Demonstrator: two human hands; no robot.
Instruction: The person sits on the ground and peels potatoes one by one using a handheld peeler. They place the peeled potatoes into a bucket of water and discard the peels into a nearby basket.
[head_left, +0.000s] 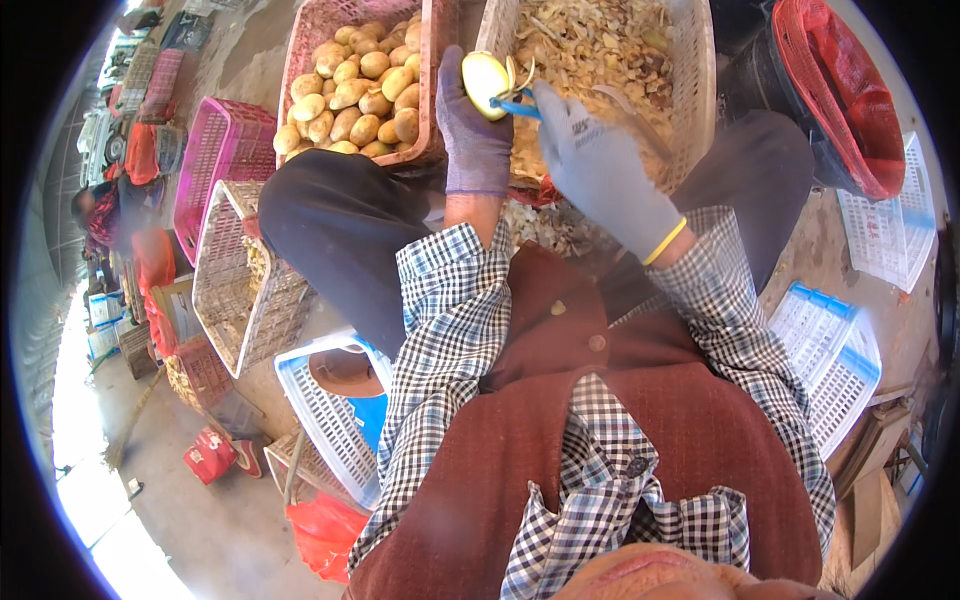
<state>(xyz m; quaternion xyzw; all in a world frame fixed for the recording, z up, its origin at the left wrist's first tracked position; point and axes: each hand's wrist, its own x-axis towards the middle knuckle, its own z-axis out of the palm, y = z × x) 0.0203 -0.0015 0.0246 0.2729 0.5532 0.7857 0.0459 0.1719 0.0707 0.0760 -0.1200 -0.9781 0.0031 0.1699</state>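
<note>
My left hand (478, 135), in a purple knit work glove, grips a potato (484, 79) whose visible side is pale and peeled. In my grey-gloved right hand (592, 154) is a blue-handled peeler (517, 109), its head against the potato. Thin strips of peel (525, 75) curl off beside it. Both hands are above the near part of a pale plastic crate (694, 82) that holds a thick layer of peelings (592, 45). Left of my left hand, a pink plastic crate (429, 75) holds many unpeeled potatoes (365, 94).
A black bucket (757, 82) lined with red mesh (847, 90) stands by my right knee. White-and-blue baskets (825, 360) lie at my right. Left are a magenta crate (225, 150), a dirty pale crate (247, 277) and a blue-white basket (330, 412). Another person (112, 214) is at the far left.
</note>
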